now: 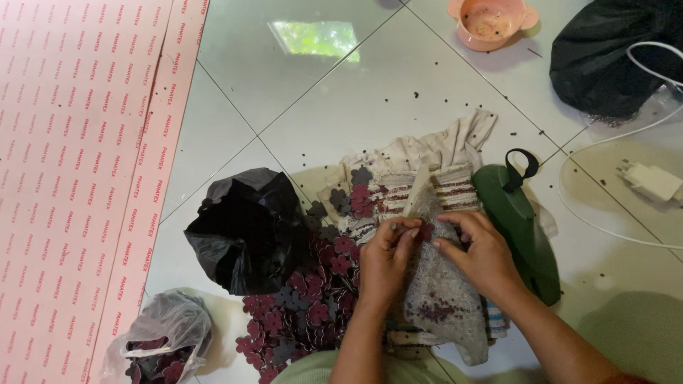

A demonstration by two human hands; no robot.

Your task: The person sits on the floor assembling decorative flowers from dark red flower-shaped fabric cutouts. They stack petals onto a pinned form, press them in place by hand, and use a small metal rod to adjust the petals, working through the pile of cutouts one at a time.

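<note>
Two hands (384, 259) (484, 252), two black bags (245, 231) (612, 57)

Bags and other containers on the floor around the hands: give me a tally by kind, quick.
Black plastic bags: 2, one left of the left hand, one top right.
Clear plastic bags: 1, bottom left, holding dark red flower pieces.
Pink bowls: 1, top edge.
Total: 4.
</note>
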